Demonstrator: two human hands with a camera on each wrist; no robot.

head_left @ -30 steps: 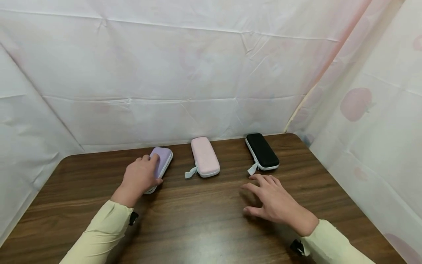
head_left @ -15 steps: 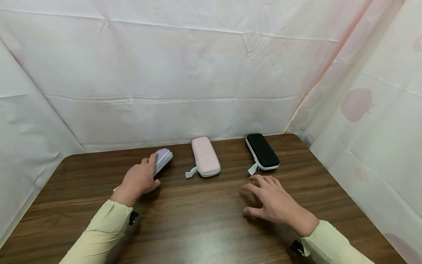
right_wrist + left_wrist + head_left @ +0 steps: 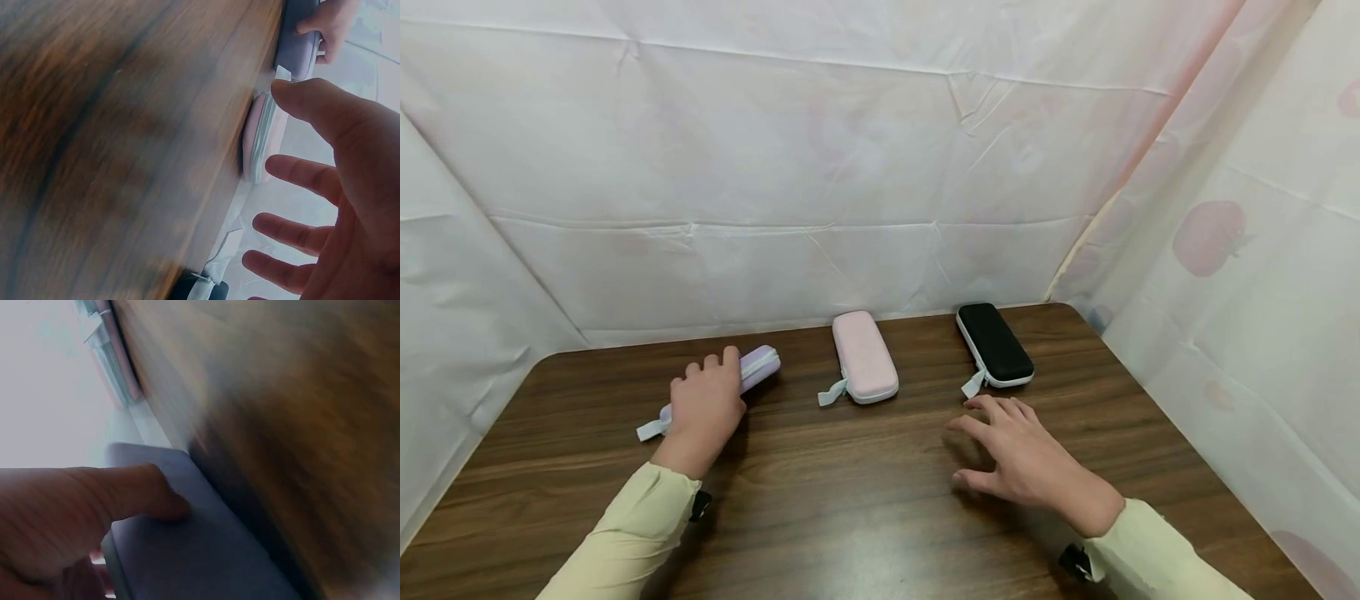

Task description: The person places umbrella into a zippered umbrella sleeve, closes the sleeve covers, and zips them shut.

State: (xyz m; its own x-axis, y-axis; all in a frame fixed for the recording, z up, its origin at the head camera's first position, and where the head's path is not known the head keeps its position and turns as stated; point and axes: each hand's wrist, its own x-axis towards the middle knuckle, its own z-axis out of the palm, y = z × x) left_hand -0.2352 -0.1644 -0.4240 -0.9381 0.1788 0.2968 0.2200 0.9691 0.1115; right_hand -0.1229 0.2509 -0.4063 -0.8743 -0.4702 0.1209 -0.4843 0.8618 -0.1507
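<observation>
My left hand [image 3: 706, 407] grips a lilac zip case [image 3: 762, 368] at the table's left side. The case is tipped up on its long edge, zip seam uppermost, and its pale pull tab [image 3: 652, 430] sticks out at the near left end. In the left wrist view the thumb presses on the case's broad lilac face [image 3: 206, 562]; the other fingers are mostly hidden behind it. My right hand [image 3: 1030, 458] hovers with spread, relaxed fingers, holding nothing. Just beyond its fingertips lies a black zip case [image 3: 997, 343] with white edging and a light tab.
Between the hands, a pink zip case [image 3: 867, 358] lies flat near the back edge, its tab pointing left. A pale sheet [image 3: 820, 167] hangs behind the brown wooden table [image 3: 865, 517], and another patterned sheet [image 3: 1262, 333] hangs on the right.
The lilac case has gone from lying flat to standing on its long edge, swinging its near end to the left. My left hand turned with it. The right hand stayed where it was.
</observation>
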